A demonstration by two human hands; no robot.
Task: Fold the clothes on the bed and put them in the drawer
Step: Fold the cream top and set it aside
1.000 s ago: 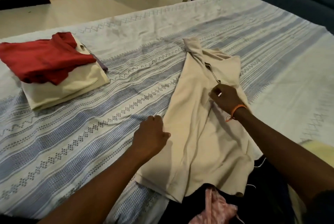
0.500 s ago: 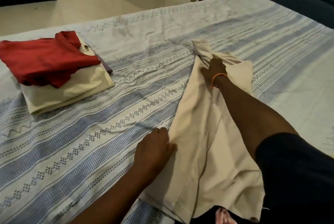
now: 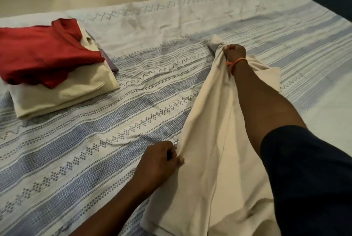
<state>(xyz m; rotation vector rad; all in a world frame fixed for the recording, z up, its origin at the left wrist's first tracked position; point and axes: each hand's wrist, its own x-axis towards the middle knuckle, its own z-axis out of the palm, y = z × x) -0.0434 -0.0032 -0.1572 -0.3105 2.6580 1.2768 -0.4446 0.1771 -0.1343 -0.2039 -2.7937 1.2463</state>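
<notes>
Nearest the camera, the hem end of the long beige soft-cotton garment [image 3: 213,159] lies slack at the near edge of the blue-and-white striped woven bedspread [image 3: 76,159], its lower corner doubled under in loose rolls. It reads as light and wholly limp: it takes whatever shape the hands give it, creases easily, and would sag if lifted by one point, so it is best held at two spread points along an edge or at the corners. Just beyond the hem, the left hand [image 3: 160,161] sits on the garment's left edge with fingers curled and thumb closed against them, pinching a fold of the cloth against the bed. The garment's long axis runs from the near edge up and slightly right, away from the person, with the narrow bunched end pointing to the far side of the bed. There the right hand [image 3: 234,53], a thin orange thread band [image 3: 235,62] at its wrist, is closed in a fist round the gathered top end, a knot of cloth poking out past the knuckles. Farther left, well apart, a folded red knit shirt [image 3: 43,51] rests on a folded cream garment [image 3: 62,94], probably finished pieces awaiting the drawer, which is not in view.
</notes>
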